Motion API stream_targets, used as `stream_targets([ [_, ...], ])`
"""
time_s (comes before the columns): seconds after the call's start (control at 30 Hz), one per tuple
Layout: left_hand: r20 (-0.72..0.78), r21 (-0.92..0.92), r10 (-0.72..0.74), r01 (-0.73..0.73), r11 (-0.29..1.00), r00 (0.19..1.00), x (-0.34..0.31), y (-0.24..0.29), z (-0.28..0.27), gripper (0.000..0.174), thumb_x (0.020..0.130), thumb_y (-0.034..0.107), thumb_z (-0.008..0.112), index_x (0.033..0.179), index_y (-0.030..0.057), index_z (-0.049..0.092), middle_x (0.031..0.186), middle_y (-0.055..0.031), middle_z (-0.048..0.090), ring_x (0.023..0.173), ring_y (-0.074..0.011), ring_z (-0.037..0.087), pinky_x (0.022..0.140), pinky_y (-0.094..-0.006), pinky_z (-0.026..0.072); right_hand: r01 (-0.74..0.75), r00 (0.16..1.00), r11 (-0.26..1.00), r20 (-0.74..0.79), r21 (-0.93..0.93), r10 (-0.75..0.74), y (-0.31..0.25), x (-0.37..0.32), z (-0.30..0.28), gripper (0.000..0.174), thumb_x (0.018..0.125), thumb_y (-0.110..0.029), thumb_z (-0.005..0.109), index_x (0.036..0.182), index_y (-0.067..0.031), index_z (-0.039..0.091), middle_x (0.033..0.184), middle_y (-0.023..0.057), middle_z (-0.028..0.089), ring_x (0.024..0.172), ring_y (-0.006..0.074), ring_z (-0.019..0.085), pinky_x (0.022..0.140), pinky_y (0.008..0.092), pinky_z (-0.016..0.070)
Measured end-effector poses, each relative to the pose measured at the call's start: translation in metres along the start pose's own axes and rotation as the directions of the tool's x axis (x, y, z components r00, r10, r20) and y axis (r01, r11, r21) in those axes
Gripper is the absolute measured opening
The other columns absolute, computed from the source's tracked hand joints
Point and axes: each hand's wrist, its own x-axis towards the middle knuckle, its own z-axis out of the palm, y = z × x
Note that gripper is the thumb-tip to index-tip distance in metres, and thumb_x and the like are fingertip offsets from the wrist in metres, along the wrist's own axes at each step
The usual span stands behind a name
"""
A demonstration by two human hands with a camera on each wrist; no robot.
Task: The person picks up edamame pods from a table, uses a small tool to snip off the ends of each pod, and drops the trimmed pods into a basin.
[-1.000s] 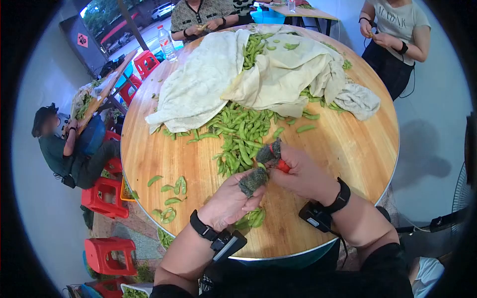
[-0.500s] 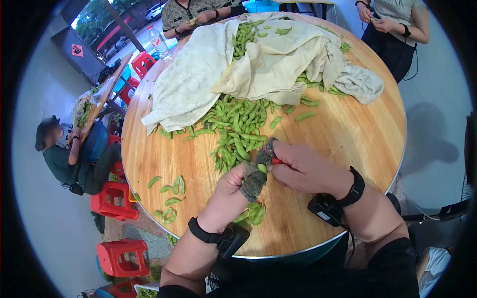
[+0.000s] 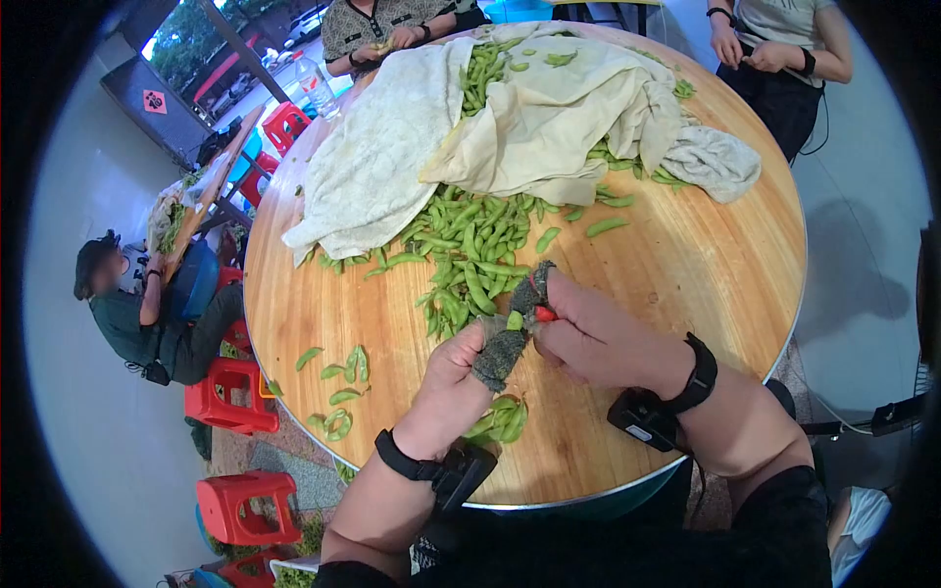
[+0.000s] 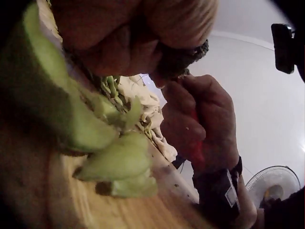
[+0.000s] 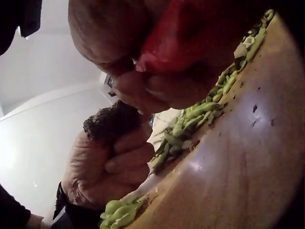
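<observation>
Over the near part of the round wooden table (image 3: 667,294), the left hand (image 3: 456,367) pinches a green pod (image 3: 515,320) between thumb and a finger wrapped in dark cloth. The right hand (image 3: 598,338) meets it from the right, its fingers curled round a small red thing (image 3: 545,314); dark wrapping covers its thumb or finger too. In the right wrist view the red thing (image 5: 171,43) lies inside the curled fingers. Below the left hand is a small group of pods (image 3: 502,421). A heap of pods (image 3: 470,245) lies just beyond both hands.
White cloths (image 3: 382,147) cover the far part of the heap. Loose pods (image 3: 338,397) lie at the table's left. A bottle (image 3: 316,88) stands at the back left. Red stools (image 3: 245,505) are on the floor at left. Several other people sit or stand around.
Since a second ago the head view has shifted, so the table sits slightly higher and further right. Both hands stay together; the left fingers now hold a green pod upright between the wrapped fingertips.
</observation>
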Motion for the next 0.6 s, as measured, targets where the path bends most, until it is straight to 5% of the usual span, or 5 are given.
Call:
stream_targets([
  [0.17, 0.004, 0.055, 0.013, -0.014, 0.998, 1.000, 0.000, 0.003, 0.000, 0.016, 0.090, 0.009, 0.055, 0.105, 0.0046, 0.060, 0.089, 0.0057, 0.056, 0.080, -0.0034, 0.048, 0.070, -0.0192, 0.0410, 0.181, 0.983, 0.960, 0.016, -0.215, -0.182, 0.010, 0.001, -0.002, 0.021, 0.086, -0.013, 0.047, 0.093, 0.0021, 0.035, 0.074, 0.0247, 0.052, 0.073, 0.0434, 0.055, 0.062, 0.0448, 0.0425],
  [0.43, 0.012, 0.165, 0.059, -0.060, 0.984, 0.998, 0.001, 0.001, -0.001, 0.011, 0.088, 0.005, 0.056, 0.098, 0.0049, 0.060, 0.079, 0.0053, 0.052, 0.071, -0.0047, 0.046, 0.063, -0.0229, 0.0412, 0.116, 0.993, 0.945, 0.042, -0.305, -0.109, -0.003, -0.003, -0.003, 0.022, 0.086, -0.014, 0.047, 0.094, 0.0021, 0.034, 0.073, 0.0266, 0.054, 0.072, 0.0443, 0.056, 0.060, 0.0474, 0.0425],
  [0.6, 0.080, 0.346, 0.212, -0.227, 0.910, 0.974, 0.001, -0.004, -0.003, 0.007, 0.087, 0.001, 0.053, 0.091, 0.0032, 0.058, 0.075, 0.0030, 0.051, 0.065, -0.0073, 0.047, 0.058, -0.0213, 0.0386, 0.102, 0.995, 0.923, 0.031, -0.371, -0.097, 0.000, -0.003, -0.001, 0.022, 0.085, -0.013, 0.047, 0.096, 0.0010, 0.034, 0.071, 0.0254, 0.055, 0.070, 0.0442, 0.055, 0.060, 0.0488, 0.0424],
])
